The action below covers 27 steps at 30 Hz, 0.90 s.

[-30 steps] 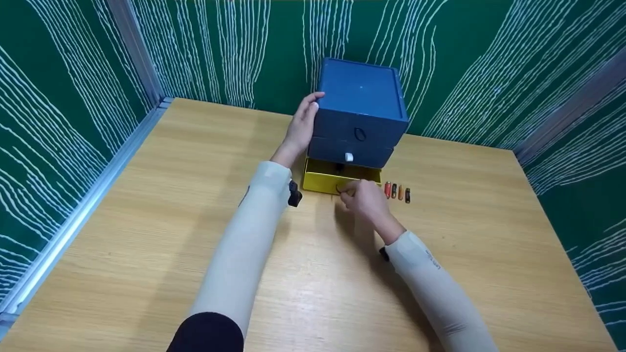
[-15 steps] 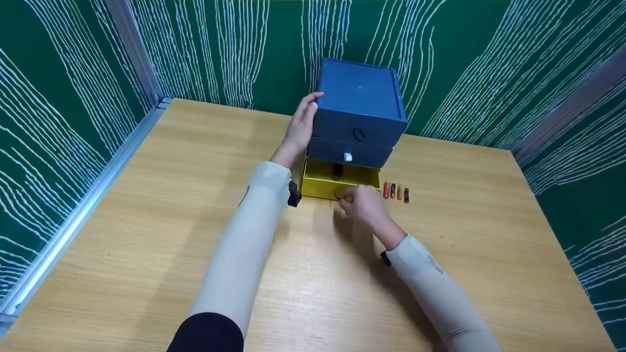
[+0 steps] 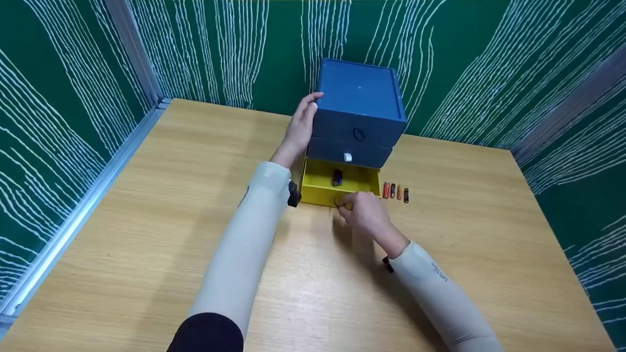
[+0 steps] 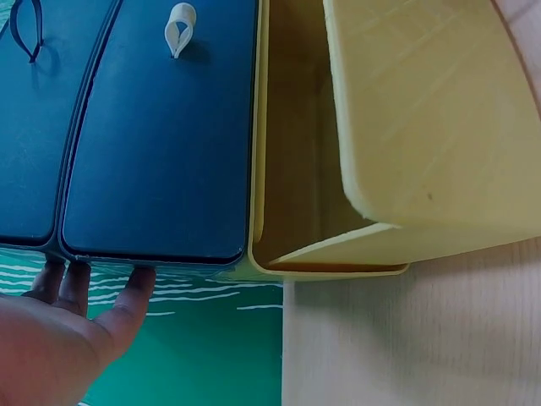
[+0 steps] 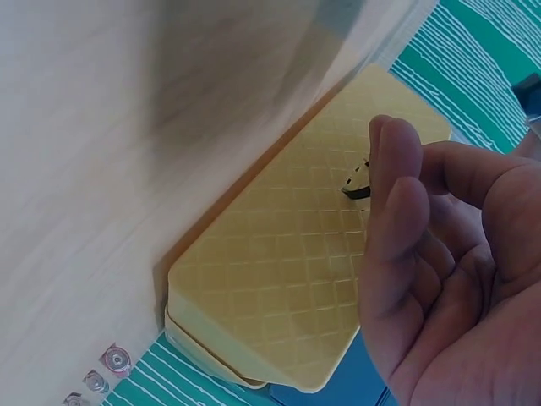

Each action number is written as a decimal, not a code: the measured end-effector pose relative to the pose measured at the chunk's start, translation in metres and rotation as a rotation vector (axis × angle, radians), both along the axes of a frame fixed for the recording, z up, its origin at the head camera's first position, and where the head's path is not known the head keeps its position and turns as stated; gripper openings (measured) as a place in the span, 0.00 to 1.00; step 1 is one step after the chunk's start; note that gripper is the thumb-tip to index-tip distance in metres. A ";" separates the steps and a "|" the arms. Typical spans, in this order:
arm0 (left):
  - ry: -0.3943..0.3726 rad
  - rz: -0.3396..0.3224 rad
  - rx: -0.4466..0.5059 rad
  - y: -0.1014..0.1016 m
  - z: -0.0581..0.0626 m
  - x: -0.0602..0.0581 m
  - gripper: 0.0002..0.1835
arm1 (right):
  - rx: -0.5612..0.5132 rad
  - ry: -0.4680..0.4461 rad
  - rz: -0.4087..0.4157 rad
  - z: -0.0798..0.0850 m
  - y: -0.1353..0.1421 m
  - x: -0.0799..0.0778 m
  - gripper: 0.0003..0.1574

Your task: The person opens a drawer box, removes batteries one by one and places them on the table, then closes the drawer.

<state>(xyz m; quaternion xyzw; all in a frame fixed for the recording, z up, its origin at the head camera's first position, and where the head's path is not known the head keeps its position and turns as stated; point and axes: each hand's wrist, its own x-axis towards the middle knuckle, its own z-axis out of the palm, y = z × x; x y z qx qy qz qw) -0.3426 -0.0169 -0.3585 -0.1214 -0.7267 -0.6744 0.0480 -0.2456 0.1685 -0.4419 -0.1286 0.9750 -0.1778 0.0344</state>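
A stack of drawers with a blue top (image 3: 361,90) and two dark blue drawers stands near the back wall, above a yellow drawer (image 3: 318,194) that is pulled partway out. My left hand (image 3: 297,128) rests against the stack's left side, fingertips on its edge in the left wrist view. In the head view my right hand (image 3: 368,211) is at the yellow drawer's front. Its thumb and fingers pinch the black loop pull (image 5: 357,193), partly hidden behind the fingertips. Inside the yellow drawer lies a small dark battery-like cylinder or pair (image 3: 337,177).
Several batteries (image 3: 392,190) lie in a row on the wooden table (image 3: 195,234), just right of the yellow drawer. The middle drawer has a white loop pull (image 3: 347,157), the top one a black loop (image 3: 358,134). Green walls (image 3: 279,58) with white lines enclose the table.
The yellow drawer has slid farther out toward me with my right hand, and the dark item inside shows more fully. My left hand has stayed on the stack's side.
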 end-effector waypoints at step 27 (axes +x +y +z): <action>-0.028 -0.002 0.018 0.000 -0.001 -0.002 0.19 | 0.005 0.082 0.119 -0.003 0.000 0.023 0.08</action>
